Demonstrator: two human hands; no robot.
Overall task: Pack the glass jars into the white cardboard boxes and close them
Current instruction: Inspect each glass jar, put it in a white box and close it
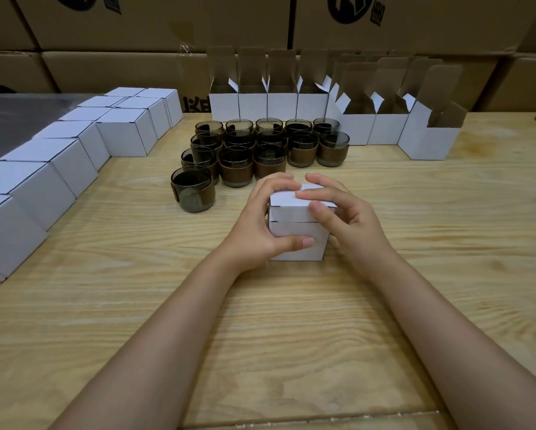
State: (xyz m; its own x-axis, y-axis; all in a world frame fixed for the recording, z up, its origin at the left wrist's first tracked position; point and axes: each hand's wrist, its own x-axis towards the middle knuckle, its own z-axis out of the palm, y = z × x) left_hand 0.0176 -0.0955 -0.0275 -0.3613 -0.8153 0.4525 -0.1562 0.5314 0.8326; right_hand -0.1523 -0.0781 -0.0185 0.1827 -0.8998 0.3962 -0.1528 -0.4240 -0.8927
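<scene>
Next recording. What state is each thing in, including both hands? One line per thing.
box in hand: lid folded down, front flap not yet fully tucked.
left hand: grips the box's left side, thumb across the front.
right hand: fingers curled over the lid, thumb on its flap.
closed boxes: shut, in rows at left.
open boxes: upright, lids standing up.
glass jars: upright, unboxed, clustered.

A pale wood-grain tabletop point(136, 305) stands before a wall of stacked brown cardboard cartons point(155, 23) printed with black logos, dimly lit.
</scene>
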